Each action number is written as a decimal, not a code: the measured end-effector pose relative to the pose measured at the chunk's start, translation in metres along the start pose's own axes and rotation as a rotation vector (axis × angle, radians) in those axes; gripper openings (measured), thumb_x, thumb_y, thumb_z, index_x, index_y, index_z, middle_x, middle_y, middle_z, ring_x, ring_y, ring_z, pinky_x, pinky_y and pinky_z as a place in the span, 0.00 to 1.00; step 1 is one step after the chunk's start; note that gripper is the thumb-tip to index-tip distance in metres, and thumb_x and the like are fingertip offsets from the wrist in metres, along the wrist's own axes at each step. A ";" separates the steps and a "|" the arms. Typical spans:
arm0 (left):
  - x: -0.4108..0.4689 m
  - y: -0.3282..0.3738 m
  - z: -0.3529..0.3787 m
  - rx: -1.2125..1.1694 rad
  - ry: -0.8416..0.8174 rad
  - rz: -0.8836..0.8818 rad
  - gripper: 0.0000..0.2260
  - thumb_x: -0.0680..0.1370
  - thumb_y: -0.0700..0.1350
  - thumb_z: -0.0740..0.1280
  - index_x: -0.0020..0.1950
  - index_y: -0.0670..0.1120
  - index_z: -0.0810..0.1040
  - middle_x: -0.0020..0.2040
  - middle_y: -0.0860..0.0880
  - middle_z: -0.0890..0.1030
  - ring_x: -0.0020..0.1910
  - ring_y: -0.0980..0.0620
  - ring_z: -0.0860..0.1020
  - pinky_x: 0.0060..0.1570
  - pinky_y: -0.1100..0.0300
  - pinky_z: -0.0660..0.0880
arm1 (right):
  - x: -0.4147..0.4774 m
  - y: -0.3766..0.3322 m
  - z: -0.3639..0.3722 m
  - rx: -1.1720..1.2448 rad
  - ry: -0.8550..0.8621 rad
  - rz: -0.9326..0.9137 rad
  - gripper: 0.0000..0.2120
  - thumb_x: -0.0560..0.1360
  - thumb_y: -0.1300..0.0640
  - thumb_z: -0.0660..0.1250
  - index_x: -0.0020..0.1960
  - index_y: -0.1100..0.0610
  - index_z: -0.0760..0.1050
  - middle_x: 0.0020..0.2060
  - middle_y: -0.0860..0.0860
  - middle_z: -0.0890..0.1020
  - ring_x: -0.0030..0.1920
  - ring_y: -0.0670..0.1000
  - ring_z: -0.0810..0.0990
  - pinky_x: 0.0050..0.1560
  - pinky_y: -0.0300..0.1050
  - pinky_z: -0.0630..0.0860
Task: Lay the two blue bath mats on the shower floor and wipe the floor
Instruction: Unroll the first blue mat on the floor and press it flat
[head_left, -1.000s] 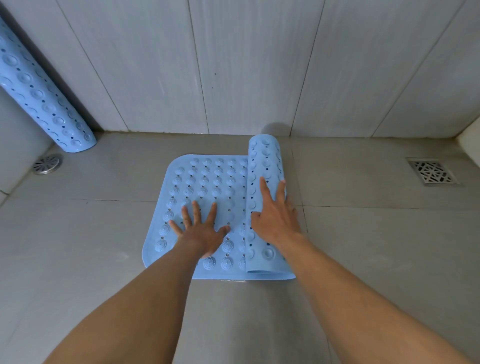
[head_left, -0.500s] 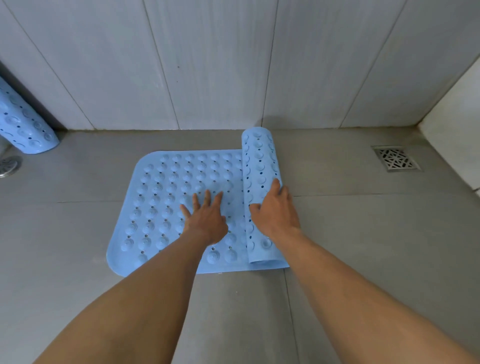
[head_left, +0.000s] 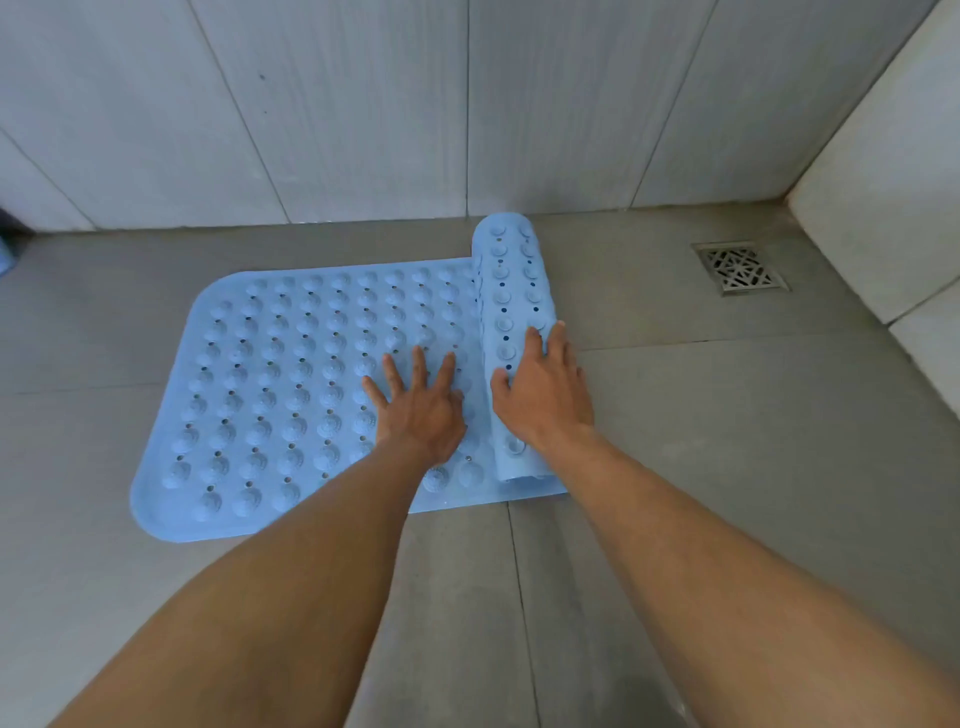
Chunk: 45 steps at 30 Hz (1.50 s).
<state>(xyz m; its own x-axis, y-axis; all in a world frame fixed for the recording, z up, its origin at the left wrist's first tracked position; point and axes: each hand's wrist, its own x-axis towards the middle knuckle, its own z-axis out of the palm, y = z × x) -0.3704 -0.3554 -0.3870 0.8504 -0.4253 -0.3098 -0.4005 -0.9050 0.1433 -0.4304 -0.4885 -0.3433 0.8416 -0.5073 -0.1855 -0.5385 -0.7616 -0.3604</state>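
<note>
Grey tiled shower floor (head_left: 727, 467) below us: the blue bath mat (head_left: 291, 374) lies half unrolled. Our left hand (head_left: 418, 410) presses flat, fingers spread; our right hand (head_left: 543, 395) drapes loosely over the roll (head_left: 511, 291).

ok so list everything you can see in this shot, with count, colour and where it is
bath mat: 1, light blue, flat on the floor at centre, right end rolled up
floor drain: 1, metal, square, far right of the floor
floor tiles: grey, underneath everything
wall tiles: pale grey, back and right
left hand: 1, fingers spread, flat on the mat
right hand: 1, on the roll
</note>
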 end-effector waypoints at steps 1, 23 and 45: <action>-0.001 0.002 0.003 -0.009 0.017 -0.012 0.27 0.84 0.58 0.44 0.82 0.55 0.40 0.82 0.45 0.40 0.78 0.33 0.36 0.72 0.29 0.40 | 0.001 0.003 -0.002 -0.006 0.019 -0.001 0.34 0.81 0.49 0.57 0.81 0.59 0.48 0.81 0.61 0.47 0.80 0.62 0.50 0.76 0.63 0.56; -0.001 0.036 0.023 0.074 0.101 0.006 0.35 0.74 0.75 0.37 0.78 0.63 0.34 0.81 0.46 0.36 0.78 0.36 0.34 0.71 0.28 0.36 | 0.004 0.105 -0.018 0.034 -0.036 0.050 0.46 0.77 0.52 0.66 0.81 0.47 0.35 0.76 0.58 0.55 0.68 0.61 0.69 0.58 0.51 0.73; 0.034 0.096 0.019 0.060 0.116 0.164 0.34 0.78 0.71 0.42 0.81 0.60 0.42 0.82 0.45 0.41 0.79 0.37 0.38 0.72 0.29 0.38 | 0.031 0.149 -0.037 -0.532 -0.051 -0.012 0.27 0.83 0.42 0.45 0.78 0.52 0.59 0.77 0.59 0.62 0.80 0.61 0.49 0.74 0.71 0.39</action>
<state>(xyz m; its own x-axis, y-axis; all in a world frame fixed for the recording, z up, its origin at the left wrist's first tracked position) -0.3866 -0.4565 -0.4016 0.8043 -0.5675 -0.1761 -0.5533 -0.8234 0.1260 -0.4866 -0.6330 -0.3689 0.8415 -0.4874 -0.2332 -0.4647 -0.8730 0.1478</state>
